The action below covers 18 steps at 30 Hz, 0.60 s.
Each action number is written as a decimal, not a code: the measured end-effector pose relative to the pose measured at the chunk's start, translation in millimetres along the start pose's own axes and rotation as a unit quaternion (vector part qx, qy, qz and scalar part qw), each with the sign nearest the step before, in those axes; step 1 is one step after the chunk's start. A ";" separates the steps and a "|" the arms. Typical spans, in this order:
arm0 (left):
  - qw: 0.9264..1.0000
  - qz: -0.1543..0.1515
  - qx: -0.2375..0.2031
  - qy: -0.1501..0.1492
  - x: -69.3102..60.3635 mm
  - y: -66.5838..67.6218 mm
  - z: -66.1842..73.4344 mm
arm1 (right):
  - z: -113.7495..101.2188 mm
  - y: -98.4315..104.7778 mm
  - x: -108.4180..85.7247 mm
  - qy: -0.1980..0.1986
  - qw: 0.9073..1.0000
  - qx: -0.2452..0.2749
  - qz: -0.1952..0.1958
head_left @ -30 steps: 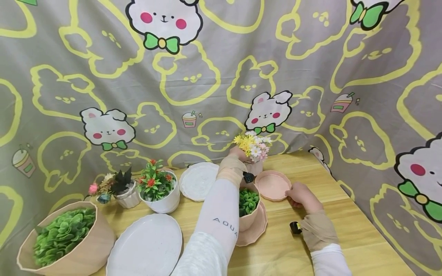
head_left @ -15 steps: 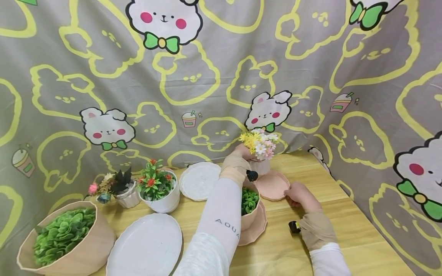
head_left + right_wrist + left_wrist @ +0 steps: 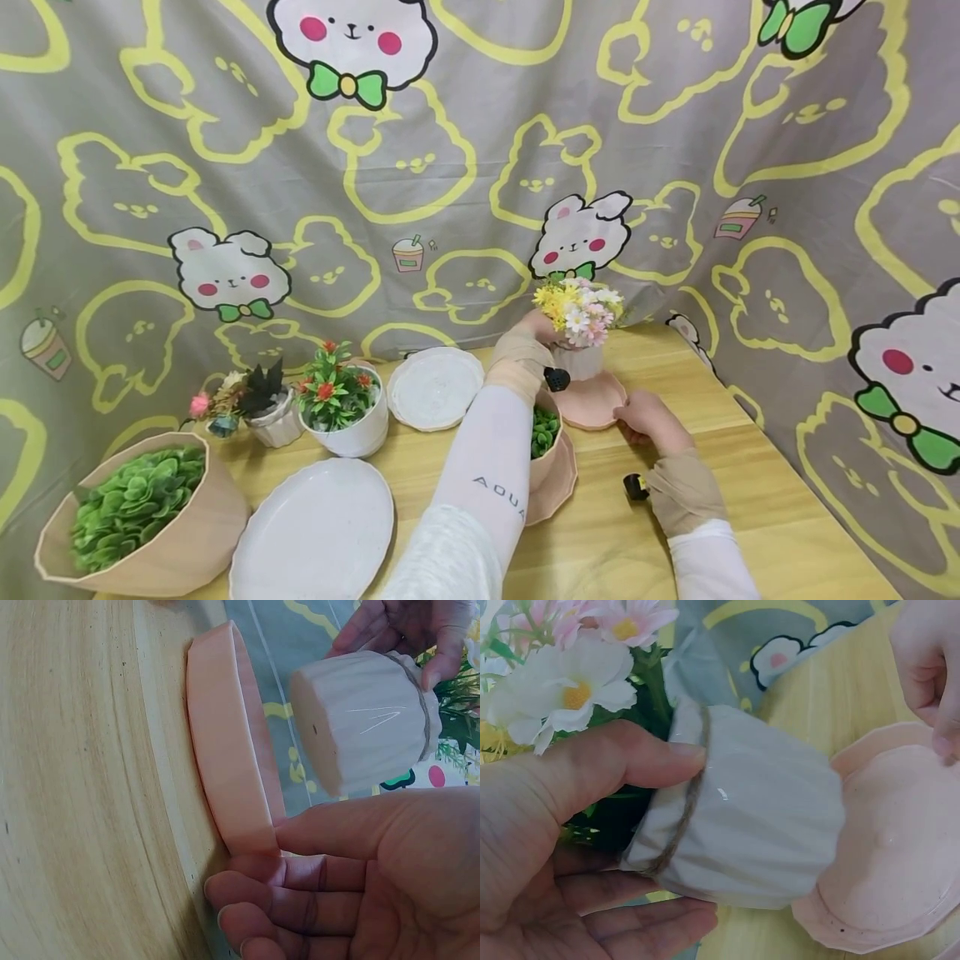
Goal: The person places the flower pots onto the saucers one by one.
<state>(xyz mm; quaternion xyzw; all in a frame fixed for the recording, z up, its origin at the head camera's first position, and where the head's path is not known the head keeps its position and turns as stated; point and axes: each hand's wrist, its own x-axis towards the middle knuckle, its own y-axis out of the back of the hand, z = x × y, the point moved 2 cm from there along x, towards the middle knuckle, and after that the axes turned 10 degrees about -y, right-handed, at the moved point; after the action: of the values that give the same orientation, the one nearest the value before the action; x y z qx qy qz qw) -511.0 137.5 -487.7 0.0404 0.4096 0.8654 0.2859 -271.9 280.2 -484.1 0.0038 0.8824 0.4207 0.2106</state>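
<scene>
My left hand (image 3: 538,328) grips a small white flowerpot (image 3: 581,364) by its rim, thumb on the twine tied round it. Yellow, white and pink artificial flowers (image 3: 577,310) fill the pot. In the right wrist view the pot (image 3: 360,724) is off the table, its underside apart from the pink saucer (image 3: 225,735). That saucer lies on the table, partly behind the pot in the head view. At its near right edge my right hand (image 3: 651,418) pinches the rim between thumb and index finger; the other fingers are loosely bent (image 3: 352,877).
Left of my forearm are a potted red-flowered plant (image 3: 347,429), a small mixed-flower pot (image 3: 273,421), a large peach planter (image 3: 168,554) and two white plates, one oval (image 3: 318,525), one round (image 3: 431,392). Under my left wrist, a peach pot (image 3: 546,471) stands on its saucer (image 3: 558,492).
My left hand has carried the flowerpot to the right, from behind the pink saucer to over its far part. The right hand has stayed at the saucer's rim.
</scene>
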 end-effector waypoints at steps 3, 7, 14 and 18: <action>0.998 -0.033 0.043 -0.016 54.3 -19.1 -34.2 | -0.6 0.2 2.5 -0.001 1.000 -0.001 -0.003; 0.996 -0.081 0.045 -0.011 144.1 -52.3 -99.9 | -0.5 -0.6 4.7 -0.004 1.000 0.000 -0.009; 0.994 -0.077 0.071 0.009 156.0 -67.2 -108.9 | -1.5 -1.4 6.1 -0.010 1.000 0.004 -0.013; 0.996 -0.091 0.009 0.016 154.7 -76.6 -108.8 | -1.8 -0.7 5.5 -0.009 1.000 0.006 -0.018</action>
<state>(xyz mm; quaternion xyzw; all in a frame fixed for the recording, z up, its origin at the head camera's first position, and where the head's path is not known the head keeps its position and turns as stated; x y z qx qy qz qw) -637.6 183.0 -641.1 -0.0085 0.4242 0.8325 0.3564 -277.5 279.3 -485.7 -0.0076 0.8831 0.4112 0.2258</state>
